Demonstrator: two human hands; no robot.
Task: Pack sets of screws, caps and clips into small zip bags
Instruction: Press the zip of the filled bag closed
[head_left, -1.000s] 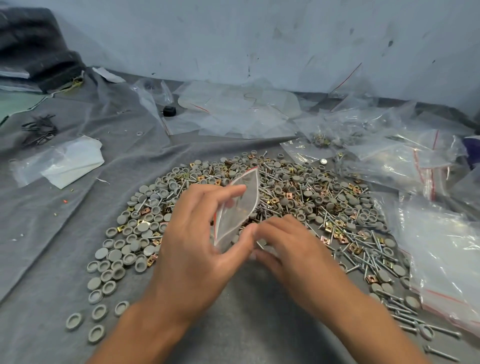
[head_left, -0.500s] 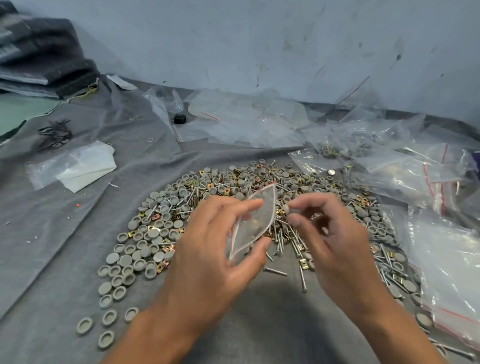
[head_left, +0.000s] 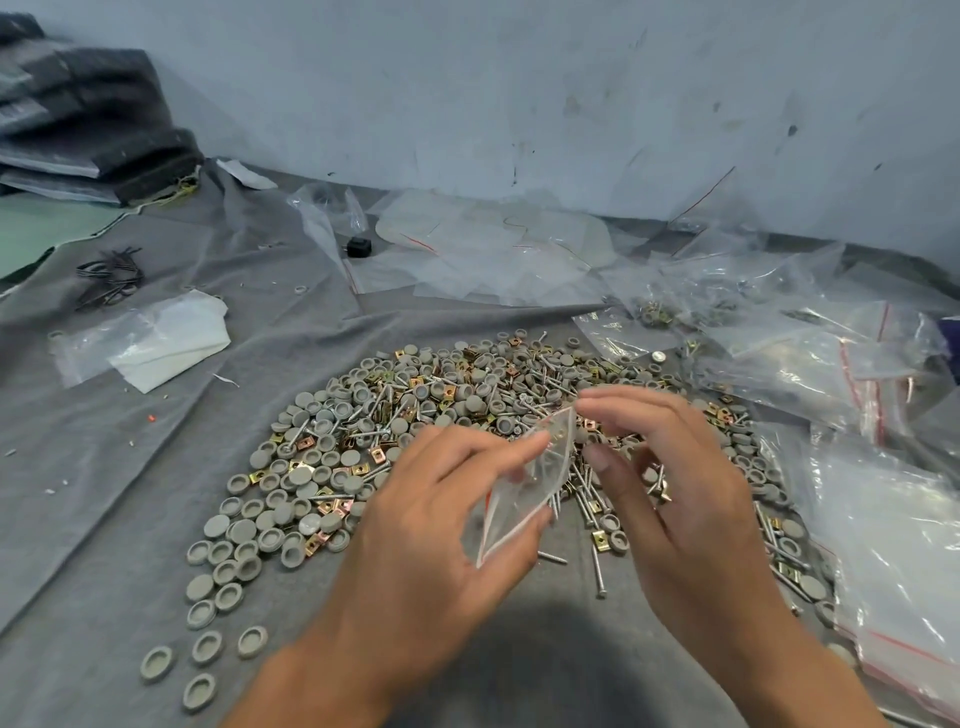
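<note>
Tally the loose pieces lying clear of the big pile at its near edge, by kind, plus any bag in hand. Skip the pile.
Grey caps, detached group at near left: 4
Screws on bare cloth below the hands: 2
Zip bag, pinched by the left hand: 1
Total: 7
The pile is too dense to count.

A pale blue-grey wall runs along the far edge of the desk, its paint scuffed and marked with dark specks and scratches. The desk is covered with a wrinkled grey cloth that lies in folds toward the left edge. At the far left corner a stack of dark folded fabric leans against the wall. A patch of green surface shows beside the cloth. Light is soft and even.
</note>
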